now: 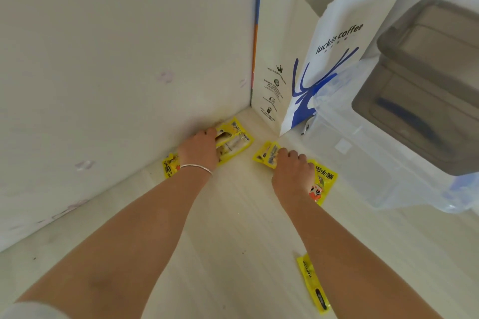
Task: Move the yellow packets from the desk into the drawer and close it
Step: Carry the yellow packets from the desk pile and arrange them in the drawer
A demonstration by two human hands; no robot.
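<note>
The white paper bag [334, 59] reads "luckin coffee" in dark blue letters on its front, above a blue deer-antler logo. Its narrow side panel carries a small crown mark, round seals and lines of fine print too small to read. The slim yellow packet [312, 283] lying nearest on the tabletop [233, 254] shows "MARNINA", not quite clearly. The yellow packet under the right hand [324, 181] bears large Chinese characters, seen upside down.

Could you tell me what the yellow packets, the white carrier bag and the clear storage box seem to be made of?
Yellow snack packets: probably glossy plastic film, judging by sheen and crinkled edges. White coffee-shop carrier bag: matte paper, with crisp folds and cord handles. Clear storage box: translucent rigid plastic, its lid apparently grey.
</note>
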